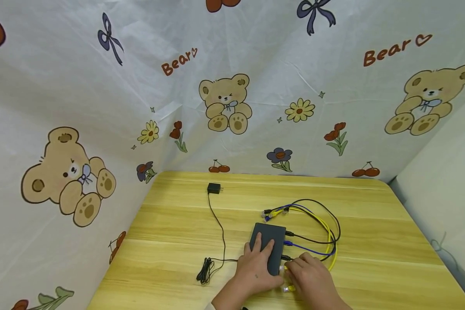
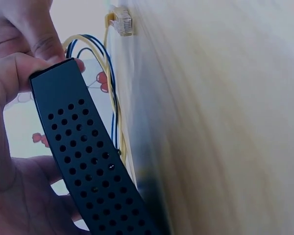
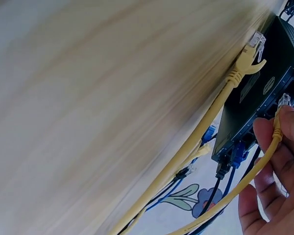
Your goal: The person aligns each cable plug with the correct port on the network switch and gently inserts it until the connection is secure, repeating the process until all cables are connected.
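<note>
A black network switch (image 1: 270, 230) has its port side facing right; two black plugs and a blue plug (image 1: 288, 243) sit in its ports. My left hand (image 1: 255, 269) holds the switch, fingers spread over the top and thumb at its near corner. From the left wrist, the perforated side (image 2: 93, 147) shows, tilted off the table. My right hand (image 3: 284, 147) pinches a yellow Ethernet cable (image 3: 255, 171) just behind its clear plug (image 3: 284, 100), which points at the ports, close to them. Another yellow cable plug (image 1: 288, 289) lies below on the table.
The cables loop to the right, their other plugs (image 1: 271, 214) bunched behind the switch. A black power adapter (image 1: 214, 188) lies at the back left, its cord (image 1: 205, 271) bundled left of the switch. A bear-printed cloth (image 1: 232, 142) hangs behind the wooden table (image 1: 159, 241).
</note>
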Demonstrator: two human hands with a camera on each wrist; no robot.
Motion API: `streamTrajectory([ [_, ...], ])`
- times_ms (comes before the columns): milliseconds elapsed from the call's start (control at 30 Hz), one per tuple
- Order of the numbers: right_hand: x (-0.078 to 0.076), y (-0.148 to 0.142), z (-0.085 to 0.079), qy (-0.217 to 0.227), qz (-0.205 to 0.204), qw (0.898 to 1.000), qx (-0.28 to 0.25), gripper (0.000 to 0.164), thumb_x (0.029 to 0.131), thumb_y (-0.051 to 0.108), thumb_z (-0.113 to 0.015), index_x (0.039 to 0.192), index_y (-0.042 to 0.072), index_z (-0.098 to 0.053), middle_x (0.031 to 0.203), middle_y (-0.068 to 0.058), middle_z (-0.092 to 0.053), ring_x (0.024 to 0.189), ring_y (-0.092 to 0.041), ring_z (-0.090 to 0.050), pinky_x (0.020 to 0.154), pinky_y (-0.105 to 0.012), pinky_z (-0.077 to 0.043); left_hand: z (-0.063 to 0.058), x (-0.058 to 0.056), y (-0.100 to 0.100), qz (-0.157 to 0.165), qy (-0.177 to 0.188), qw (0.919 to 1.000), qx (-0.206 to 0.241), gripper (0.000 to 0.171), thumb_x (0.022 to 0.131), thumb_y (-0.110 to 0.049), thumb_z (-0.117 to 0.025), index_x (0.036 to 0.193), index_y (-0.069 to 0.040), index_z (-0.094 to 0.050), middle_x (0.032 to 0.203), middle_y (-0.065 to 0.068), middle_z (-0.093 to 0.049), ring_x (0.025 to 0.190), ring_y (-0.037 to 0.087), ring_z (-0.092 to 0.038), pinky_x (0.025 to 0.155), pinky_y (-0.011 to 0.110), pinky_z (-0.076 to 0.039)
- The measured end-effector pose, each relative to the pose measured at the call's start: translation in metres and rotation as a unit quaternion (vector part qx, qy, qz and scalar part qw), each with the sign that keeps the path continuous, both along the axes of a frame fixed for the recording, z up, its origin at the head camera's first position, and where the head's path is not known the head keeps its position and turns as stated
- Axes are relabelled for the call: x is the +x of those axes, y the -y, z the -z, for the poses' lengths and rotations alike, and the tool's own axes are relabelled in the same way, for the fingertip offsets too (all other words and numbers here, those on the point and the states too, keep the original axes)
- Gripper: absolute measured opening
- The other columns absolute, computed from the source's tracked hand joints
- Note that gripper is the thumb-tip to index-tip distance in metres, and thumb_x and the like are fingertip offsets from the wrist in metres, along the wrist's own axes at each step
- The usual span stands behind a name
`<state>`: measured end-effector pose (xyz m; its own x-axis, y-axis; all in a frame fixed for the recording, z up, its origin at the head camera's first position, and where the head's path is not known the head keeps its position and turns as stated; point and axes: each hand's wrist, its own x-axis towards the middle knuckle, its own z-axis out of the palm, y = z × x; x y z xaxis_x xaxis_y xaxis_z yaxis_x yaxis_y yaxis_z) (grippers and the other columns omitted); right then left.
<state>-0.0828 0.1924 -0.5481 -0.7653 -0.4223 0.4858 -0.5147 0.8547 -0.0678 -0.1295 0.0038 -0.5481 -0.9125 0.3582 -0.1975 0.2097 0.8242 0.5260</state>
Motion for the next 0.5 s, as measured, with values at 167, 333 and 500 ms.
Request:
streamTrajectory([
  [167,-0.0001,0.0005,0.0009,0.012,0.014,1.0,-0.007,0.015,0.075,0.02,-0.087,0.086,0.021,-0.076,0.08,0.014,-0.068,0.075,-0.004,-0.049,0.067,-0.025,-0.047,0.0011,-0.0003,-0.0026,-0.003,0.003,1.0,-0.005,0.099,0.067,-0.062,-0.076,0.154,-0.044,-0.032,0.167,0.005,-0.015,0.143,0.051,-0.026,0.087,0.065,-0.043],
  [333,0.0012,0.0021,0.0001,0.021,0.027,0.999,-0.022,0.013,0.076,0.02,-0.086,0.085,0.02,-0.076,0.079,0.014,-0.068,0.074,-0.003,-0.049,0.064,-0.025,-0.045,0.0031,-0.0005,-0.0054,-0.004,0.005,0.9999,-0.009,0.1,0.067,-0.063,-0.075,0.155,-0.043,-0.031,0.167,0.005,-0.013,0.143,0.052,-0.025,0.087,0.065,-0.042],
  [500,0.0016,0.0016,0.0016,0.034,0.02,0.999,-0.029,0.012,0.077,0.02,-0.085,0.084,0.021,-0.075,0.077,0.016,-0.066,0.073,-0.002,-0.048,0.06,-0.023,-0.041,0.0037,-0.0005,-0.0079,-0.009,0.002,0.9998,-0.018,0.1,0.069,-0.063,-0.074,0.155,-0.042,-0.029,0.167,0.006,-0.013,0.143,0.053,-0.025,0.088,0.066,-0.042],
])
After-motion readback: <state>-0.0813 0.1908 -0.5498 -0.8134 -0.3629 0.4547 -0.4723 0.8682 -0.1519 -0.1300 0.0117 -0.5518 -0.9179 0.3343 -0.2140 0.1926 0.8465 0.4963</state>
